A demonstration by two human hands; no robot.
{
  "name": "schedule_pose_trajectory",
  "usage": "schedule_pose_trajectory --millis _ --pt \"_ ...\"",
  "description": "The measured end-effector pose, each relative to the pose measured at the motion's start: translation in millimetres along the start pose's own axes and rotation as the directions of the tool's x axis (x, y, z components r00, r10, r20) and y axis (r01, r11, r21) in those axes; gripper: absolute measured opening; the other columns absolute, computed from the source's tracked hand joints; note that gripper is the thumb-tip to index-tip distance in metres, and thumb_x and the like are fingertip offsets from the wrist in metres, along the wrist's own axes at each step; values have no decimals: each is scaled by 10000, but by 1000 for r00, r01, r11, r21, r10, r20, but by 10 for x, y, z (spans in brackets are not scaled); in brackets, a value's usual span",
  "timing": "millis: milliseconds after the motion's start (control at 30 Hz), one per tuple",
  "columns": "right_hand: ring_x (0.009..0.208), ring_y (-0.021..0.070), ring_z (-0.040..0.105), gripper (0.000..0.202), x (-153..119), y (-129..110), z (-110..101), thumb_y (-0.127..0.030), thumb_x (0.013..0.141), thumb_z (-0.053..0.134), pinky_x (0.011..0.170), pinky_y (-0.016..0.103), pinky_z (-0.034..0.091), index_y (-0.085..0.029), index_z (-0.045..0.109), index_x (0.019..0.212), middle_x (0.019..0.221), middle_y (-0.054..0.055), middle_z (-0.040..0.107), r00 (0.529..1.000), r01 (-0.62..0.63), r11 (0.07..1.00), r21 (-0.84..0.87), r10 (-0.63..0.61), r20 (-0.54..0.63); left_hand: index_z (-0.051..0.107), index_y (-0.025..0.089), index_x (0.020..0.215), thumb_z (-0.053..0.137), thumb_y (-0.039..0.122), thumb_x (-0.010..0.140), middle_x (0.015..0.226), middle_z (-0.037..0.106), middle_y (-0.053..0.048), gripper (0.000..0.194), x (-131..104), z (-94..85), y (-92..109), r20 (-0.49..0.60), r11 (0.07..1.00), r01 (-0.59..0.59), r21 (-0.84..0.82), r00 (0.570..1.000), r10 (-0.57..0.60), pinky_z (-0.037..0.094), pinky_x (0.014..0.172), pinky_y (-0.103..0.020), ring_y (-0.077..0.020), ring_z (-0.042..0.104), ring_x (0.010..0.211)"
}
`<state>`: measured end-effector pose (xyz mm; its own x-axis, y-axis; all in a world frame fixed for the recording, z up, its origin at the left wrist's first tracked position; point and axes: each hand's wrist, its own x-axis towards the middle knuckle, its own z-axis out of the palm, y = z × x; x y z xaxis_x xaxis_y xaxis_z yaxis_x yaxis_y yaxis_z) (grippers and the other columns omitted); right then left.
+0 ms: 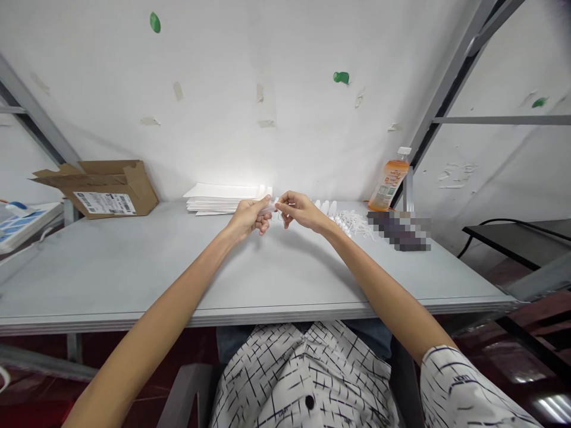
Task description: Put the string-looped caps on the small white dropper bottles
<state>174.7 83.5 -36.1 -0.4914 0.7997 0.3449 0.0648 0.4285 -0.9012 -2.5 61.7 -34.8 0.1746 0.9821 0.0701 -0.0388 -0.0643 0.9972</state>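
Above the middle of the table, my left hand (250, 217) pinches a small whitish, partly see-through piece (269, 208); its exact kind is too small to tell. My right hand (300, 209) meets it from the other side, thumb and forefinger pressed together at the piece's right end. What the right fingertips grip is mostly hidden. Behind my left hand lies a stack of white envelope-like sheets (214, 199). Just beyond my right hand are several small white oval pieces (329, 208) and a heap of white strings (357, 223).
An open cardboard box (107, 190) with a label stands at the back left. A bottle of orange drink (391, 179) leans at the back right, beside a blurred dark object (399, 230). A white wall closes off the grey table (134, 267); metal posts rise at both sides.
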Motion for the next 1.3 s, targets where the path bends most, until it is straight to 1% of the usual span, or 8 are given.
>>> schedule_pose_trajectory --millis 100,267,433,667,867,1067,1200,1300 --pt "596 101 591 302 -4 -7 2 -429 905 681 441 201 525 -184 516 846 700 -26 545 1000 15 1000 -27 -15 -17 563 124 741 667 539 877 550 527 25 449 7 3 17 7 1000 4 2 1000 -4 414 335 -217 -90 513 345" --pt "586 95 602 352 11 -15 -45 -510 928 620 415 175 484 -186 507 849 721 -20 550 995 -25 999 -45 20 -102 589 137 902 689 574 844 693 614 -13 452 -26 75 20 70 986 -148 72 987 143 486 409 -222 -129 637 476" --pt "549 92 591 442 4 -32 -108 -593 902 610 413 180 468 -186 493 777 684 -21 545 991 -16 999 -41 11 -136 573 164 1156 738 399 839 856 625 -27 428 -49 132 -21 67 936 -276 217 961 268 496 430 -204 -114 659 532" --pt "479 101 575 520 4 -44 -90 -655 861 613 394 200 452 -189 465 684 599 -21 524 987 0 1000 -28 -4 -158 539 183 1050 685 304 856 955 631 -35 272 2 121 -88 12 852 -389 351 911 412 461 405 -157 -72 636 522" --pt "473 85 574 518 -1 -56 -79 -664 830 642 387 195 449 -188 470 718 659 -23 539 988 16 1000 2 -15 -152 569 159 1007 681 439 869 817 626 -24 332 5 75 -84 44 863 -378 335 921 387 472 421 -178 -108 648 563" --pt "501 79 572 441 -9 -91 -92 -594 846 683 399 192 462 -192 506 795 701 -26 543 989 40 999 -20 -42 -142 594 133 786 563 669 880 707 603 -43 546 -9 76 -71 73 910 -306 281 952 297 473 428 -204 -121 629 551" --pt "533 89 584 367 -24 -136 -151 -509 845 723 414 201 472 -175 572 838 729 -9 568 991 45 998 -35 -49 -122 613 133 761 539 702 874 634 574 -27 585 -4 74 -85 81 913 -296 281 955 284 472 432 -217 -113 591 508" --pt "566 98 599 298 -41 -170 -201 -432 836 745 429 201 473 -161 626 873 749 10 603 991 54 997 -53 -60 -116 581 154 716 561 688 868 543 450 31 556 12 69 -100 80 904 -325 278 946 315 435 407 -211 -86 494 439"
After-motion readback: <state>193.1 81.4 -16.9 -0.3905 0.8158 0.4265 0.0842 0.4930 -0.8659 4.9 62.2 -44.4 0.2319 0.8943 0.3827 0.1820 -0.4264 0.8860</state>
